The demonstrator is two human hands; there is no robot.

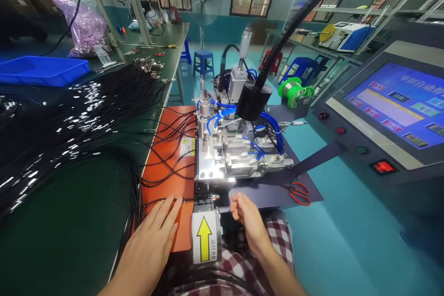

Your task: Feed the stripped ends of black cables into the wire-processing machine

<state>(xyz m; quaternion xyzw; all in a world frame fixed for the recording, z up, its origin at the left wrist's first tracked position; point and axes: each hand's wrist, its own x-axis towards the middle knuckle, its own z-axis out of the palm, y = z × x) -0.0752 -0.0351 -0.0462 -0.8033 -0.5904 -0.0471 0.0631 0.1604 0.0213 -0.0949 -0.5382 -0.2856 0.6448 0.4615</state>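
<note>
My left hand (pixel 152 231) lies palm down on the orange plate (pixel 169 157), its fingers stretched out over a black cable (pixel 194 200). That cable runs right into a dark holder on the machine, and its stripped coloured wire ends (pixel 215 197) stick out past it. To the right of those ends is my right hand (pixel 248 219), raised with its fingers curled together; whether they pinch anything is too small to tell. Several more black cables (pixel 166 148) cross the plate into the metal machine (pixel 236 152). A yellow arrow label (pixel 205 238) sits between my hands.
Red-handled scissors (pixel 300 193) lie right of the machine. A black flexible hose (pixel 280 41) hangs above it. A control screen (pixel 402 101) and a green wire spool (pixel 294 92) stand right. Cable bundles (pixel 69 115) and a blue tray (pixel 41 70) cover the left bench.
</note>
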